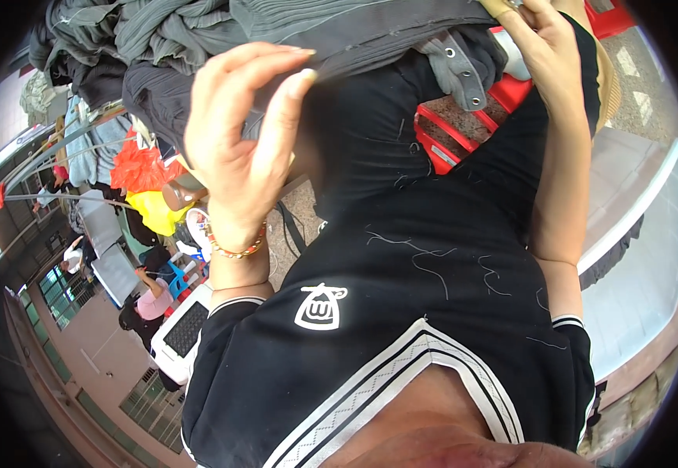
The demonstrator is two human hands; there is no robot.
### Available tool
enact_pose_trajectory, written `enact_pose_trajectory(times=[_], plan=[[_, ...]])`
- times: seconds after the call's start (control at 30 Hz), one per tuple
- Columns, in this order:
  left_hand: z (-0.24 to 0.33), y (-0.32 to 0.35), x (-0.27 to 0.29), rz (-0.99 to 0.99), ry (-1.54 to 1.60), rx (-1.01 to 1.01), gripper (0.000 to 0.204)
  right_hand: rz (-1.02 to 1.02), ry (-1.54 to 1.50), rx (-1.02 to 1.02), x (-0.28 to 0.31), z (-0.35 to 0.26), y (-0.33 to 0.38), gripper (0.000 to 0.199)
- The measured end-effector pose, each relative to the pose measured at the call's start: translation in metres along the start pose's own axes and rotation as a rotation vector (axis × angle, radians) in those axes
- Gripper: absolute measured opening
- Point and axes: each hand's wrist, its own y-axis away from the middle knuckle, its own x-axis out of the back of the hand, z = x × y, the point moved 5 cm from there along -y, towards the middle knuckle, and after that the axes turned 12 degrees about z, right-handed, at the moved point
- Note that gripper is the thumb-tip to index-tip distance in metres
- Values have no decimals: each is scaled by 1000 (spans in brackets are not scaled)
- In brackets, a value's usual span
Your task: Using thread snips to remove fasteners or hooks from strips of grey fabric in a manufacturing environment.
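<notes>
Dark grey garment bundle [308,31] heaped at chest height, above the black shirt [401,257]. Left hand [237,148] under its edge, fingers curled on fabric. Right hand [545,54] pressed against it, grip unclear. Likely to slide off if either lets go.

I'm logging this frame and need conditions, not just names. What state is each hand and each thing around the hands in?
Left hand: raised, fingers bent, gripping the fabric's edge.
Right hand: raised, pressed on the fabric near a tan piece.
Dark grey ribbed fabric: bunched, draped overhead.
Grey strap with metal eyelets: hanging loose.
Beaded bracelet: on the left wrist.
Red plastic stool: standing, partly hidden.
White table: at the right.
</notes>
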Motion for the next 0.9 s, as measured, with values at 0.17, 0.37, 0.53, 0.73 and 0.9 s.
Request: enact_pose_trajectory(times=[0.17, 0.37, 0.53, 0.73, 0.9], plan=[[3, 10, 0, 52, -97, -3, 26, 65, 876, 132, -50, -54, 28, 28], [-3, 6, -11, 84, -105, -27, 27, -138, 855, 70, -82, -62, 42, 37], [2, 1, -4, 58, -191, -66, 21, -182, 646, 258, -76, -30, 44, 24], [3, -3, -6, 124, -118, -1, 19, -57, 676, 50, -53, -37, 35, 33], [9, 11, -7, 200, -137, -33, 15, -11, 683, 71, -35, -42, 39, 31]])
